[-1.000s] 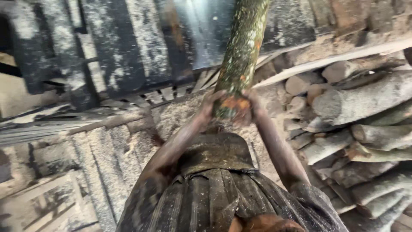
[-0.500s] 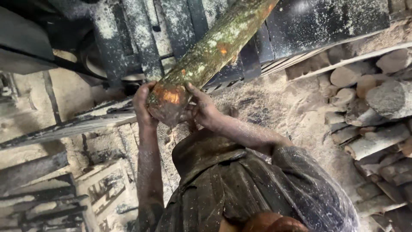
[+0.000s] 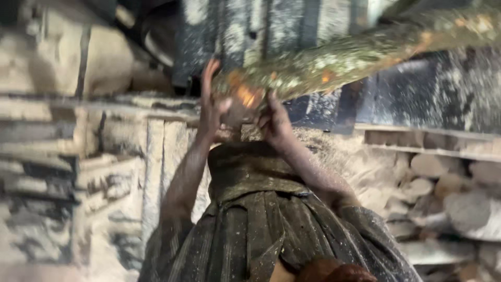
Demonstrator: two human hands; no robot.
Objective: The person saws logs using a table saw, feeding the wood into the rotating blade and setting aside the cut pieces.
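A: What do the hands hold?

B: Both grasp the near cut end of a long log [image 3: 334, 57], mossy green bark with an orange-brown end face. The left hand [image 3: 211, 107] cups the end from the left, fingers spread and raised against the bark. The right hand [image 3: 274, 122] presses under the end from the right, fingers curled around it.

A: Where does the log lie?

B: It runs from the hands up towards the upper right, over a dark, sawdust-coated machine bed [image 3: 433, 99]; the blur hides whether it rests on that bed.

A: What surrounds it?

B: Stacked cut logs [image 3: 459, 203] lie at the right, below a pale wooden ledge [image 3: 428, 149]. Sawdust-covered planks [image 3: 78, 172] fill the left side. The person's dusty dark shirt [image 3: 261, 224] occupies the lower centre.
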